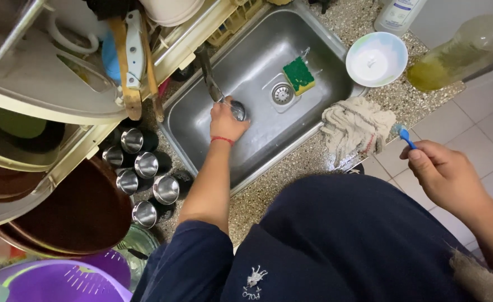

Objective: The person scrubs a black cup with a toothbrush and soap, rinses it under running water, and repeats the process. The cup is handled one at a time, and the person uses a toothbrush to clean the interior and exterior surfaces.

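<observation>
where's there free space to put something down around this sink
Free: the sink floor between drain and right wall, and bare counter along the front rim. Crowded: steel cups at left; bowl, cloth and bottle at right.

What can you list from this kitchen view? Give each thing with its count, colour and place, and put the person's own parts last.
sink: one, steel, centre
tap: one, steel, over the sink
steel cup: one, silver, under the tap
sponge: one, green and yellow, by the drain
bowl: one, pale, counter right of sink
cloth: one, beige, counter edge
oil bottle: one, yellowish, far right
steel tumblers: six, silver, left of sink
brown plates: stacked, in the rack at left
purple colander: one, bottom left
blue brush: one, in right hand
left hand: grip on the steel cup
right hand: grip on the blue brush
</observation>
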